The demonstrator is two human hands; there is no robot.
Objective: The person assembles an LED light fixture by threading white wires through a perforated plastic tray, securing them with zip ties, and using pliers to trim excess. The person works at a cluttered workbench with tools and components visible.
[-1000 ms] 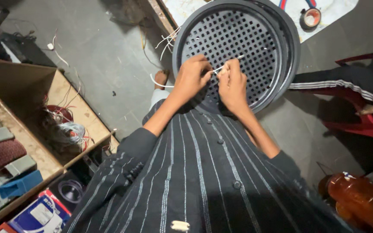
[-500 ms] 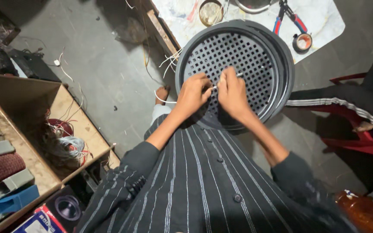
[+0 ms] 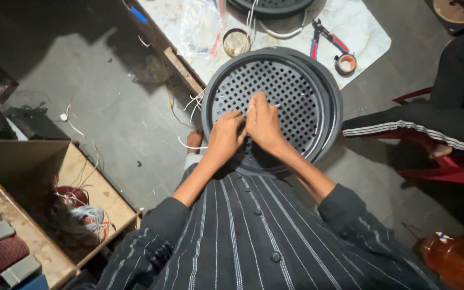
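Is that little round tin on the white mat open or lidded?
Open: the round tin shows pale contents from above, with no lid on it.

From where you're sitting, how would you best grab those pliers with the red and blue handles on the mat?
Take the pliers by the two handles, where red and blue splay apart toward the round grille. Come from above: they lie flat on the pale mat, their dark jaws pointing away from the person. The tape roll sits close beside the red handle, so probably approach from the blue side.

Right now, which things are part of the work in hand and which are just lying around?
In hand:
- left hand and right hand, both on the round black grille
- thin white ties at its rim

Lying about:
- pliers
- tape roll
- small round tin
- cardboard box
- orange bottle
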